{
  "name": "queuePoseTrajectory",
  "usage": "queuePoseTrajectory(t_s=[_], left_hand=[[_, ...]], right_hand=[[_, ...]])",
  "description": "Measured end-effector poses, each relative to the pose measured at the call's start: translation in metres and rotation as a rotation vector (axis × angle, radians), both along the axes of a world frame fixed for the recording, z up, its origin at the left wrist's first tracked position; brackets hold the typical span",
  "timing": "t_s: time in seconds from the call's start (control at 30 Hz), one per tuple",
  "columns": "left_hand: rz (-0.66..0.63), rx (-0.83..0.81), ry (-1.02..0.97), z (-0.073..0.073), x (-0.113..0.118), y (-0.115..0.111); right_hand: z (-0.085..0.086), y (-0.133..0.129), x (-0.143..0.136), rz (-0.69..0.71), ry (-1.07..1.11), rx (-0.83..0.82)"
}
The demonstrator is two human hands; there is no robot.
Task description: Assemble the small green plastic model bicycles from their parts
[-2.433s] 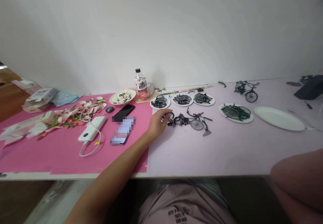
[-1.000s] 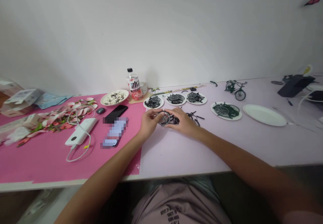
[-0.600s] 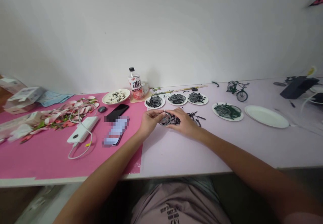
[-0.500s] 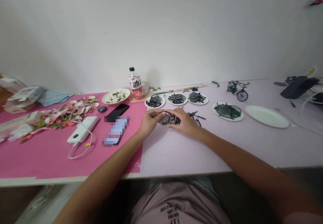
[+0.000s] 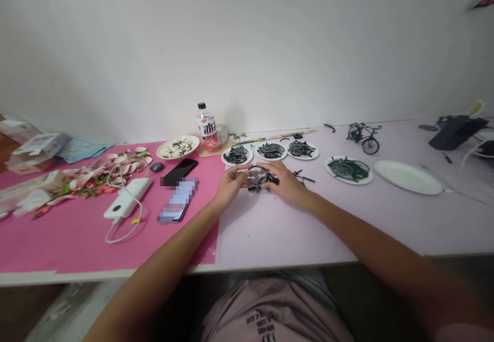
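Note:
A small black spoked toy bicycle wheel point(image 5: 257, 176) is held up between both hands, just above the table. My left hand point(image 5: 230, 183) is closed, thumb and fingers pinching the wheel's left rim. From the other side my right hand point(image 5: 287, 183) curls its fingers and thumb around the wheel's right edge. Dark parts show beside and below the wheel, partly hidden by my fingers. More black bicycle parts point(image 5: 304, 177) lie on the table just beyond my right hand. Three plates of black parts, one being the middle plate point(image 5: 271, 158), stand behind my hands.
An assembled dark green toy bicycle point(image 5: 363, 137) stands at the back right. In front of it are a plate of green parts point(image 5: 349, 176) and a bare white plate point(image 5: 408, 185). To the left lie phones point(image 5: 180, 171), a power bank point(image 5: 126, 198) and a drink bottle point(image 5: 208, 128).
The wheel has moved slightly right and up between my hands and now shows more of its face. My fingers have shifted on its rim.

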State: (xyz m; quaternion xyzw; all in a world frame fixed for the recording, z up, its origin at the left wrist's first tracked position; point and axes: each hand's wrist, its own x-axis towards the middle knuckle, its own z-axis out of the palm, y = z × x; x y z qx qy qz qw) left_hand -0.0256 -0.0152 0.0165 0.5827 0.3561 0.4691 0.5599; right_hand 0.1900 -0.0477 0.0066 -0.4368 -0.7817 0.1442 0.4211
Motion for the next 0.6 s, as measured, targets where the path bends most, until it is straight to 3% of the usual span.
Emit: queuePoseTrajectory(t_s=[0.6], left_hand=[[0.016, 0.055, 0.031, 0.0001, 0.0006, 0.0001]], right_hand=[[-0.0047, 0.0033, 0.0011, 0.016, -0.001, 0.070]])
